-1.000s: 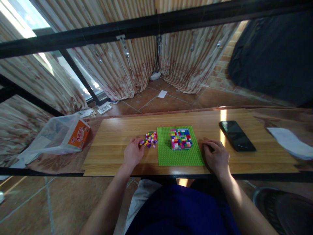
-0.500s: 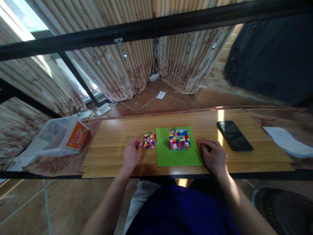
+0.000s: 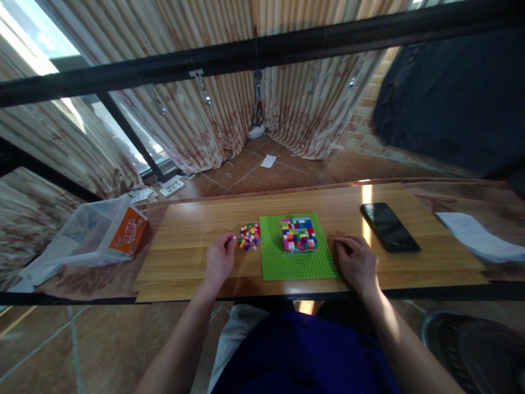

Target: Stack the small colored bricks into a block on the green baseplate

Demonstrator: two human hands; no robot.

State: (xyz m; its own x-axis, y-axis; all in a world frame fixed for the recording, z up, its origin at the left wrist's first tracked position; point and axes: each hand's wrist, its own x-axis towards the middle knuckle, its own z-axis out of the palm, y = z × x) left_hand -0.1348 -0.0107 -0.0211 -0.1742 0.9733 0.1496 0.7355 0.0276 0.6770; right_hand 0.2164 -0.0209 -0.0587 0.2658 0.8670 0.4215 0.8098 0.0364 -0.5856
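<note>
A small pinkish toy brick shows at the fingertips of my left hand, which is pinched closed around it. Just right of those fingers lies a loose pile of colourful toy bricks on the wooden table. Beside the pile is a green studded baseplate. On it stands a multicoloured block built of small bricks, set toward the back right. My right hand rests by the plate's right edge, fingers curled closed with nothing visible in them.
A black phone lies on the table to the right, with white paper beyond it. A clear plastic bin with an orange label stands at the left. A dark metal bar crosses above the table's far side.
My left fingers have turned the small brick slightly in their pinch. My right hand stays put beside the baseplate. The whole view has shifted a little.
</note>
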